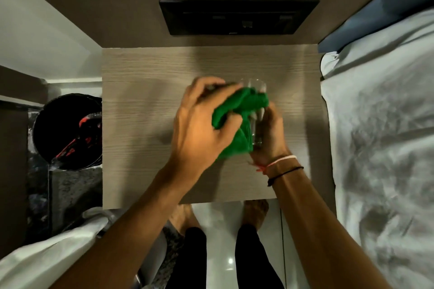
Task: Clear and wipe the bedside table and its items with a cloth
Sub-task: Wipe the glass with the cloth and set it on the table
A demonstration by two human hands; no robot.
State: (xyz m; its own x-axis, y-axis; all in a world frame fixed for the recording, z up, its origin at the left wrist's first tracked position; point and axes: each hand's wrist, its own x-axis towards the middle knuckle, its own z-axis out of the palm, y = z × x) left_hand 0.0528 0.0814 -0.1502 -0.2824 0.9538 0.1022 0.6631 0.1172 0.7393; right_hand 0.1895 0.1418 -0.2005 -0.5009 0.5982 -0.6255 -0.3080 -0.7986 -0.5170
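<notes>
Right hand (267, 134) is gripping a clear drinking glass (256, 110) around its lower body, fingers wrapped on the side facing the bed, thread bands lying on the wrist. Glass is sitting above the middle of the pale wood-grain bedside table (145, 105); its long axis is running roughly away from the person, rim pointing toward the wall, base nearest the wrist. Whether the base is touching the tabletop cannot be told. Left hand (202, 124) is clenching a bunched green cloth (237, 112) and pressing it against the left side and rim of the glass; a fold of the cloth is hanging down along the glass wall. Contents of the glass: nothing discernible through the blur. Round black bin (68, 131) is standing on the floor just left of the table, holding a crumpled red-and-black wrapper (82, 138). White rumpled bed sheet (380, 148) is lying along the table's right edge. Black rectangular wall panel (237, 16) is sitting above the table's far edge.
</notes>
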